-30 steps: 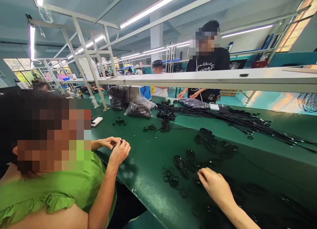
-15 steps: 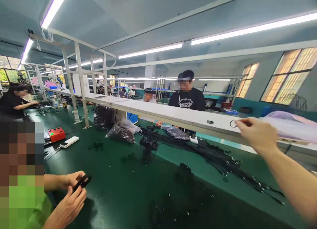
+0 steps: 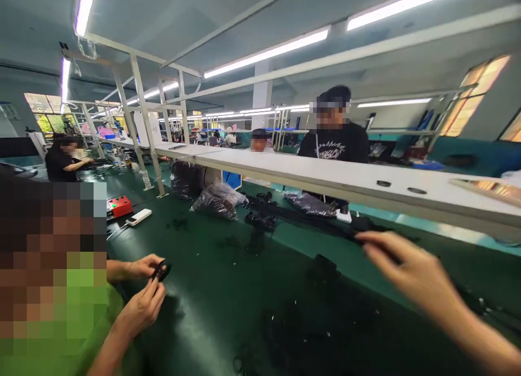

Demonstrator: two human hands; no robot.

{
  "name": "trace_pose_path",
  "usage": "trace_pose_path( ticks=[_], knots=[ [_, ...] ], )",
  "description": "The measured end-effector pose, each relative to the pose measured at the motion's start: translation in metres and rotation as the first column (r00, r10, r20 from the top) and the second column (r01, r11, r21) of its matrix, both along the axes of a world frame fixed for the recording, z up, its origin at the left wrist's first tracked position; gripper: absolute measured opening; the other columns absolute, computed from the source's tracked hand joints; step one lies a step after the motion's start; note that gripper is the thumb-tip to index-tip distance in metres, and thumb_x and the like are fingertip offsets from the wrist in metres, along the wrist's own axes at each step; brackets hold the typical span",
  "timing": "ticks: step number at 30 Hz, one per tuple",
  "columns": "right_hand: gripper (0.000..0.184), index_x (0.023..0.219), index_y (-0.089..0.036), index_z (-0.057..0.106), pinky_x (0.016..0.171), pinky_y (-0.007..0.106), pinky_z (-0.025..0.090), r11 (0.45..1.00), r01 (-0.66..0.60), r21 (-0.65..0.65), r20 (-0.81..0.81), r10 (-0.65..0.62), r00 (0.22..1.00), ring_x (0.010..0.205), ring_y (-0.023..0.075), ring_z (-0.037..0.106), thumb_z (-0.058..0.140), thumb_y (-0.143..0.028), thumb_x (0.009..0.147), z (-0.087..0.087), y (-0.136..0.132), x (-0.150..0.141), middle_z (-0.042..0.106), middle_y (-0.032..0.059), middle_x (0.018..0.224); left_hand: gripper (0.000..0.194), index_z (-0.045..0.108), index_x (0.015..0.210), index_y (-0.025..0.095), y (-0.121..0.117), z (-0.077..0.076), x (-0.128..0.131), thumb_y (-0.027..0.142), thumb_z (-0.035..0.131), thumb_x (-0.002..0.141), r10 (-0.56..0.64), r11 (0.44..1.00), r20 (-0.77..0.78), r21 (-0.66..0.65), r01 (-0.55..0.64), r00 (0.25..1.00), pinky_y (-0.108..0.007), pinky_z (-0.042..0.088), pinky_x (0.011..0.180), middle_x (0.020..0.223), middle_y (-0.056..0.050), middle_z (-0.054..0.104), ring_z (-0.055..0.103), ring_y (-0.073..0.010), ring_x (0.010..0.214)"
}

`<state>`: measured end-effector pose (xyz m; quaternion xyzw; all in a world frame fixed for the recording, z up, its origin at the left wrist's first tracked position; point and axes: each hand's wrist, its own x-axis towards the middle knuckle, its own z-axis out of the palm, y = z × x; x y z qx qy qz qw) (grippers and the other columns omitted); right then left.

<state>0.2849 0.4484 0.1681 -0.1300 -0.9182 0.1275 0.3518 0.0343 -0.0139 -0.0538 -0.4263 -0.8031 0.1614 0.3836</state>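
My right hand [image 3: 407, 265] is over the green table, right of centre, with its thumb and forefinger stretched out and apart and nothing seen between them. The fingertips are at the bundle of long black cables [image 3: 317, 222]; I cannot tell whether they touch it. Above the hand, on the white shelf [image 3: 293, 167], lie two small black rings, a left ring [image 3: 383, 183] and a right ring [image 3: 417, 191]. My left hand is out of view.
At left, a co-worker in green holds a small black coil [image 3: 163, 270] in both hands. A red box [image 3: 120, 205], a white device [image 3: 139, 217] and clear plastic bags [image 3: 217, 198] are on the table. Another person [image 3: 334, 140] stands behind the shelf. Metal posts [image 3: 144, 126] rise at left.
My right hand has let go of the ring, which now lies on the shelf beside the other one. The hand has come down towards the cables. The view has turned right.
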Motion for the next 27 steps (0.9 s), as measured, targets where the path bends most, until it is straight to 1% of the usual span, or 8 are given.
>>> trace_pose_path(
  ticks=[3, 5, 7, 10, 13, 19, 24, 27],
  knots=[
    [0.019, 0.076, -0.028, 0.066, 0.066, 0.025, 0.049, 0.937, -0.332, -0.104, 0.334, 0.348, 0.876, 0.072, 0.0185, 0.063, 0.047, -0.027, 0.074, -0.101, -0.074, 0.0, 0.067, 0.0014, 0.076, 0.033, 0.059, 0.1, -0.002, 0.001, 0.013, 0.0, 0.007, 0.05, 0.069, 0.026, 0.998, 0.201, -0.066, -0.013, 0.979, -0.048, 0.043, 0.092, 0.102, -0.021, 0.061, 0.052, -0.0294, 0.109],
    [0.024, 0.073, -0.026, 0.067, 0.064, 0.026, 0.05, 0.915, -0.371, -0.157, 0.442, 0.401, 0.802, 0.07, 0.0187, 0.064, 0.047, -0.015, 0.07, -0.16, -0.114, 0.002, 0.068, 0.0019, 0.074, 0.031, 0.058, 0.099, -0.005, 0.004, 0.021, 0.002, 0.007, 0.047, 0.072, 0.126, 0.979, 0.259, -0.189, -0.077, 0.958, -0.051, 0.041, 0.092, 0.1, -0.023, 0.06, 0.052, -0.0301, 0.108],
    [0.027, 0.073, -0.023, 0.067, 0.067, 0.03, 0.05, 0.929, -0.326, -0.174, 0.496, 0.369, 0.786, 0.075, 0.0222, 0.065, 0.044, -0.008, 0.069, -0.201, -0.139, 0.006, 0.068, 0.0062, 0.077, 0.032, 0.056, 0.101, -0.005, 0.007, 0.03, 0.007, 0.009, 0.041, 0.076, 0.185, 0.967, 0.319, -0.228, -0.115, 0.929, -0.05, 0.039, 0.093, 0.101, -0.022, 0.06, 0.051, -0.0283, 0.109],
    [0.027, 0.073, -0.019, 0.064, 0.073, 0.037, 0.049, 0.954, -0.223, -0.2, 0.516, 0.296, 0.803, 0.083, 0.0274, 0.063, 0.04, -0.006, 0.071, -0.235, -0.153, 0.012, 0.067, 0.011, 0.08, 0.04, 0.051, 0.112, 0.001, 0.009, 0.04, 0.015, 0.014, 0.029, 0.081, 0.098, 0.991, 0.54, 0.023, -0.131, 0.836, -0.043, 0.034, 0.1, 0.113, -0.015, 0.056, 0.045, -0.0206, 0.117],
    [0.022, 0.068, -0.019, 0.059, 0.076, 0.043, 0.045, 0.952, -0.162, -0.261, 0.494, 0.276, 0.825, 0.082, 0.0305, 0.06, 0.042, -0.007, 0.068, -0.247, -0.155, 0.019, 0.065, 0.0119, 0.079, 0.044, 0.047, 0.117, 0.001, 0.008, 0.043, 0.018, 0.014, 0.03, 0.079, -0.031, 0.96, 0.643, 0.231, -0.155, 0.765, -0.04, 0.029, 0.104, 0.118, -0.013, 0.054, 0.038, -0.0196, 0.123],
    [0.015, 0.051, -0.023, 0.043, 0.065, 0.038, 0.038, 0.824, -0.065, -0.562, 0.339, 0.302, 0.891, 0.065, 0.0246, 0.05, 0.043, -0.021, 0.066, -0.234, -0.159, 0.024, 0.051, 0.0062, 0.065, 0.034, 0.056, 0.105, -0.003, 0.015, 0.035, 0.014, 0.007, 0.035, 0.079, 0.154, 0.977, 0.194, -0.179, -0.12, 0.969, -0.047, 0.041, 0.086, 0.101, -0.02, 0.058, 0.052, -0.0257, 0.102],
    [0.024, 0.068, -0.022, 0.044, 0.049, 0.028, 0.032, 0.469, -0.076, -0.88, 0.121, 0.375, 0.919, 0.049, 0.0132, 0.034, 0.039, -0.045, 0.074, -0.199, -0.186, 0.049, 0.035, -0.0052, 0.053, 0.039, 0.057, 0.097, -0.007, 0.032, 0.029, 0.017, -0.01, 0.036, 0.065, 0.333, 0.932, 0.145, -0.2, -0.302, 0.932, -0.05, 0.04, 0.086, 0.104, -0.025, 0.057, 0.052, -0.0266, 0.105],
    [0.034, 0.067, -0.021, 0.048, 0.043, 0.024, 0.02, 0.124, -0.142, -0.982, -0.079, 0.412, 0.908, 0.043, 0.0087, 0.019, 0.049, -0.055, 0.068, -0.189, -0.218, 0.077, 0.024, -0.01, 0.045, 0.034, 0.058, 0.086, -0.008, 0.043, 0.029, 0.018, -0.008, 0.031, 0.065, 0.397, 0.913, 0.226, -0.193, -0.359, 0.889, -0.054, 0.039, 0.08, 0.094, -0.024, 0.061, 0.054, -0.0276, 0.101]
  ],
)
